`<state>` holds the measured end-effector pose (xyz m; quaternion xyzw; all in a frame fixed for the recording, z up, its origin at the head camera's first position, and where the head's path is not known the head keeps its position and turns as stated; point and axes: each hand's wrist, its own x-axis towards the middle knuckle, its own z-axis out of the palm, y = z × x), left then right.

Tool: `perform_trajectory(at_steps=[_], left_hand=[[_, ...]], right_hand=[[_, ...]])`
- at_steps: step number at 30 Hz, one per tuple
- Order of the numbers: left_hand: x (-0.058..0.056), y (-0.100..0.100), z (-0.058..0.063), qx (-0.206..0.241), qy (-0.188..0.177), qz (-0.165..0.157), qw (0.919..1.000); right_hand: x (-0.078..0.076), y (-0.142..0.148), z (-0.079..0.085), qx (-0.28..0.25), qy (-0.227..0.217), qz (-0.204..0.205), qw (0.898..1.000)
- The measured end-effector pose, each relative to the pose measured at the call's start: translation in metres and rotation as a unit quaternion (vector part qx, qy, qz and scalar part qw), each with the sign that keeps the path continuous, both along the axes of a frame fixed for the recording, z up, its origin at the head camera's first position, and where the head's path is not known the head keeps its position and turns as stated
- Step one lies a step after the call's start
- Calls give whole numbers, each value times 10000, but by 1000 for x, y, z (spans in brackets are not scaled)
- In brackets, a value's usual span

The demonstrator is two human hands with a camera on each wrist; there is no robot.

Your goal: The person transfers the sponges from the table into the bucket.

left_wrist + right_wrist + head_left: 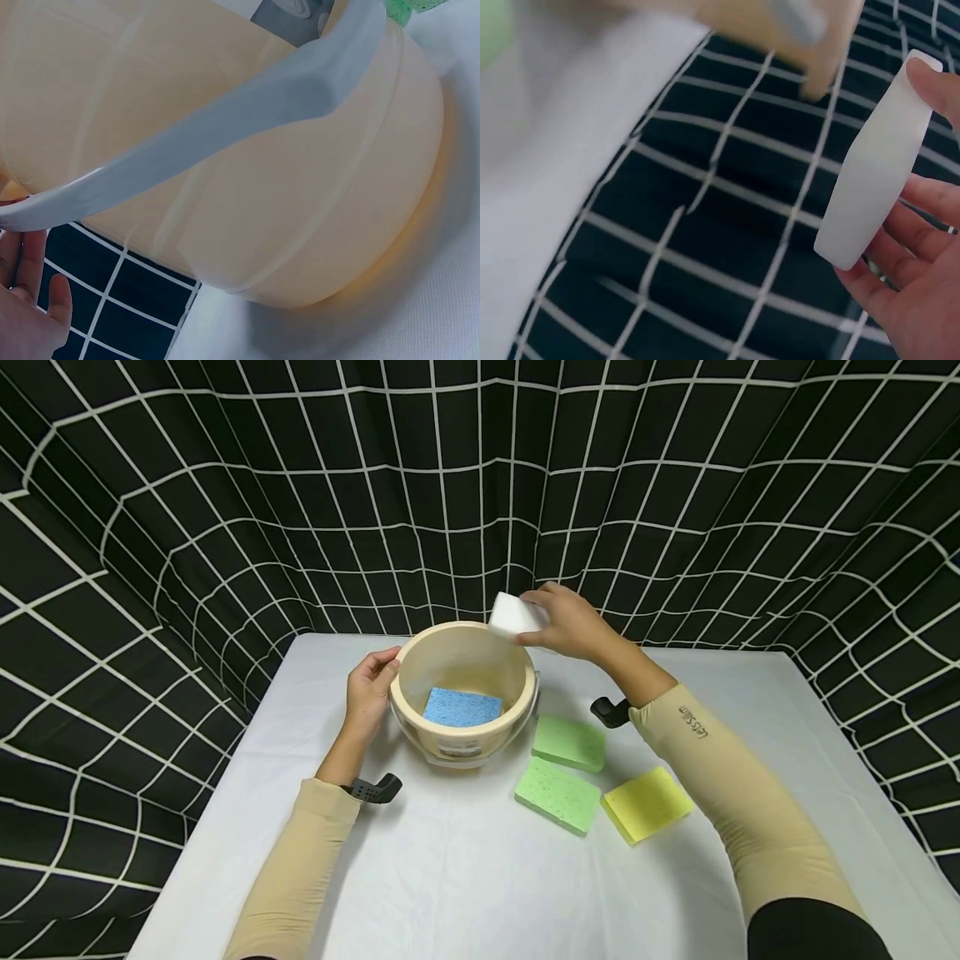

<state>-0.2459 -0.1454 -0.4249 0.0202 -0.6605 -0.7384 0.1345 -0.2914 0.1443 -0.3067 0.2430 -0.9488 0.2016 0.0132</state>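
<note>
My right hand holds a white sponge over the right rear rim of a cream bucket. In the right wrist view, the thumb and fingers grip the white sponge at its edges, and it looks slightly bowed. My left hand grips the bucket's rim on the left side. The left wrist view has that hand at the lower left, by the grey handle, with its fingertips partly hidden. Inside the bucket a blue sponge lies flat at the bottom.
Right of the bucket, two green sponges lie close together on the white table. A yellow sponge lies beside them, near my right forearm. Black curtain with a white grid hangs behind the table and along its sides.
</note>
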Motion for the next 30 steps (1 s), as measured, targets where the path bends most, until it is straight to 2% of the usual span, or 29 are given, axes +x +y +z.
perform_trajectory(at_steps=[4, 8, 13, 17, 25, 30], left_hand=[[0, 1, 0, 3, -11, -33, 10000], [0, 2, 1, 38, 12, -33, 10000], [-1, 1, 0, 32, -16, -8, 10000], [-1, 0, -1, -32, -39, 10, 10000], [-1, 1, -1, -26, -12, -30, 10000], [0, 1, 0, 40, -32, -1, 10000]], right_hand=[[7, -20, 8, -13, -90, 276, 9996], [13, -38, 8, 88, -159, 569, 9982], [17, -58, -1, 482, -193, 909, 9945], [19, -69, -10, 774, -327, 1018, 9913], [18, -79, -26, 814, -462, 1238, 9879], [18, -85, -33, 1183, -381, 1368, 9828]])
